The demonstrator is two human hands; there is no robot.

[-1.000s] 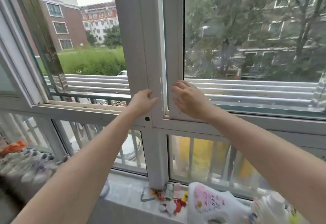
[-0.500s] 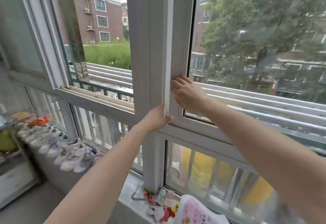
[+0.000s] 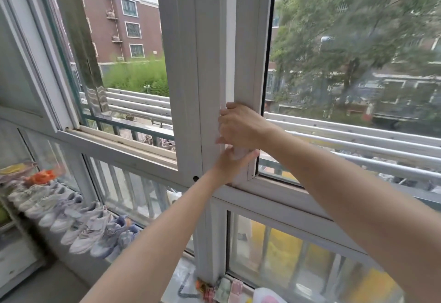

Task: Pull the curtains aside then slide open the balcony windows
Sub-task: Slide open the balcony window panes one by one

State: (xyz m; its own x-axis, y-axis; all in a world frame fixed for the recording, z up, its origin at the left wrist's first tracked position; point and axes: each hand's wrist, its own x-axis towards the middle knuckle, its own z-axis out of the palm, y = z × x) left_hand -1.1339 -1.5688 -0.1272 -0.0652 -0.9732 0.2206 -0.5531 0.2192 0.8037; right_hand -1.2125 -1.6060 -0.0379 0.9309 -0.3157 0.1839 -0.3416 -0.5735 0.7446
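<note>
Curtains are out of sight, the left side stands open, and our right hand [image 3: 241,126] and left hand [image 3: 230,164] curl fingers around the white plastic window frame [image 3: 245,63], not yet slid.

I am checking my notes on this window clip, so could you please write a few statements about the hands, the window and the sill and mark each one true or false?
1. Both hands are on the white sash frame of the right-hand window. True: the right hand grips its edge and the left hand is just below it.
2. The left-hand window opening is shut behind glass. False: it stands open to the outside.
3. A row of shoes lines the ledge at lower left. True.
4. The left hand is above the right hand. False: it is below.
5. A curtain covers the right pane. False: trees show through bare glass.
</note>
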